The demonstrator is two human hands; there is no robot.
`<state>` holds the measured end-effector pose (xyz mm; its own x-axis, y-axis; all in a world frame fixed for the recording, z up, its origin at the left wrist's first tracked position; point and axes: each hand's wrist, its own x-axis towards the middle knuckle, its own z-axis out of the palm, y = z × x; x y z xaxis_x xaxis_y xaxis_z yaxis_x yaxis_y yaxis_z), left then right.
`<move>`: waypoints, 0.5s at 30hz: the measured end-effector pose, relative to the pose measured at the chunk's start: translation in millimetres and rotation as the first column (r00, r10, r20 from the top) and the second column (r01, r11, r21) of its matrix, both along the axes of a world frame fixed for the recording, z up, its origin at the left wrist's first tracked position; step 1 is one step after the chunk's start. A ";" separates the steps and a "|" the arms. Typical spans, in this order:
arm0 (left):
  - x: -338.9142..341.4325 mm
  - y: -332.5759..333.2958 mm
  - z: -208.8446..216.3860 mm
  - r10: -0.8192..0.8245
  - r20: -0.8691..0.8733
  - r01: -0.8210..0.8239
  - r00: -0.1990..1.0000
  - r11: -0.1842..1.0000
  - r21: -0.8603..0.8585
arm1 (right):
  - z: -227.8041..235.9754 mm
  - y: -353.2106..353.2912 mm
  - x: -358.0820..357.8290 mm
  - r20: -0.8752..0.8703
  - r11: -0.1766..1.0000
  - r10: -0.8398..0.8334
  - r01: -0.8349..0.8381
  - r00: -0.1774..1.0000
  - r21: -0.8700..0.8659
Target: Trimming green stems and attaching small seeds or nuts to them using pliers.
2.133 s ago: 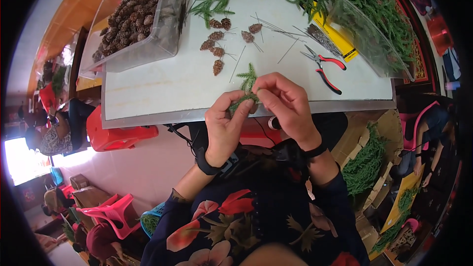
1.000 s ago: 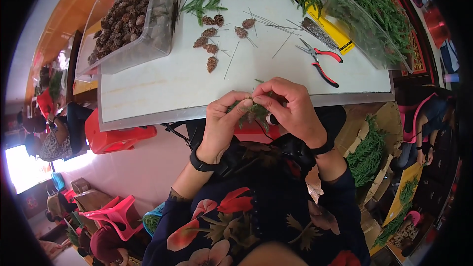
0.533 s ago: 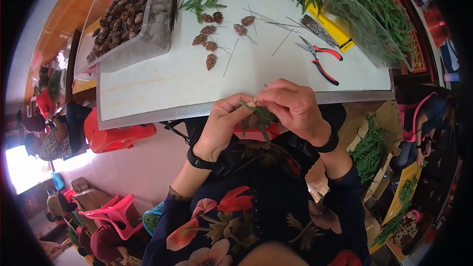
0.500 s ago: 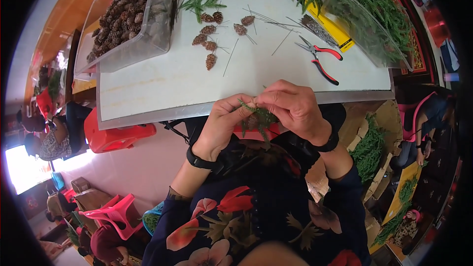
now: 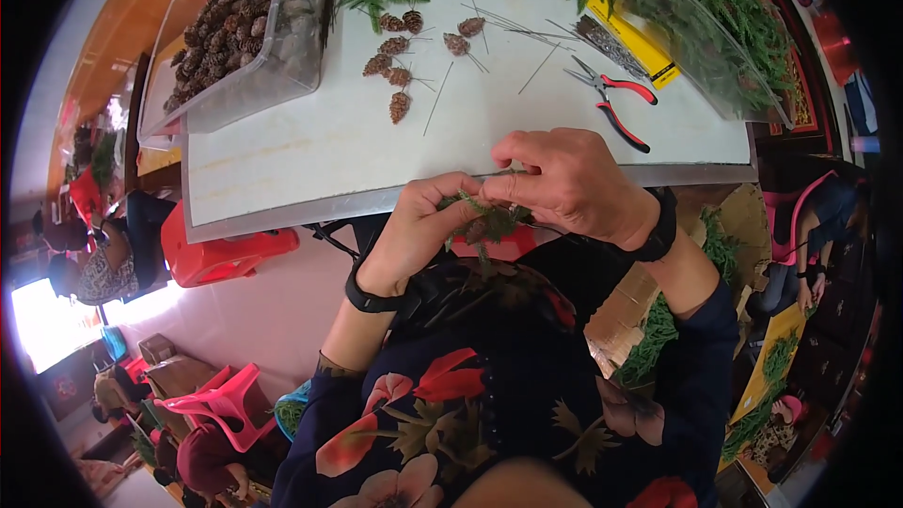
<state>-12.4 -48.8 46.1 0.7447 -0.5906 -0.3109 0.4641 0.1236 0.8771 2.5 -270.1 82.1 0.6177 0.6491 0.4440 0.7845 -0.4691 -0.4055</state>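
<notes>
Just in front of the table's near edge, my left hand (image 5: 428,221) pinches a green artificial pine sprig (image 5: 503,222) between thumb and fingers. A brown pine cone (image 5: 477,229) shows among its needles, partly covered. My right hand (image 5: 578,183) is closed at the top of the same sprig, fingers curled, knuckles up; whether it grips stem or wire is hidden. On the white tabletop (image 5: 310,155) beyond lie several wired pine cones (image 5: 399,77), loose thin wires (image 5: 536,68) and red-and-black pliers (image 5: 616,99).
A clear bin of pine cones (image 5: 226,38) stands at the far left, a clear bin of green sprigs (image 5: 715,28) at the far right. Beside that lies a yellow packet (image 5: 649,52) with wires. Red stool (image 5: 216,245) at left; cardboard (image 5: 743,226) with greenery at right. Other people sit farther off.
My right hand has turned over and its elbow has swung outward to the right, its fingers still at the sprig. The left hand has barely shifted, keeping its pinch.
</notes>
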 end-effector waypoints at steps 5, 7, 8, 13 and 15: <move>-1.3 -3.6 -0.2 0.020 0.127 -0.038 0.992 0.990 0.136 | -1.7 1.2 1.8 -0.055 0.999 -0.027 0.025 0.998 -0.043; -1.7 -6.2 1.4 0.035 0.162 -0.063 0.986 0.983 0.171 | -2.2 1.6 2.8 -0.137 0.999 -0.023 0.020 0.990 -0.027; -2.2 -7.3 1.2 0.035 0.159 -0.062 0.987 0.983 0.171 | -3.4 2.1 2.6 -0.139 0.999 -0.024 0.020 0.990 -0.027; -4.4 -11.3 0.4 -0.057 0.533 -0.182 0.844 0.905 0.386 | -12.8 8.2 -3.9 -0.289 0.995 -0.103 0.098 0.952 -0.032; -5.3 -12.8 0.2 -0.155 0.702 -0.309 0.695 0.817 0.486 | -15.0 11.9 -7.8 -0.339 0.982 -0.188 0.168 0.922 -0.090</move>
<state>-17.7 -61.6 46.3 0.9019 -0.4256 0.0738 -0.2849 -0.4575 0.8423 -5.2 -258.2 67.1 0.8335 0.5325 0.1477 0.5024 -0.6189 -0.6038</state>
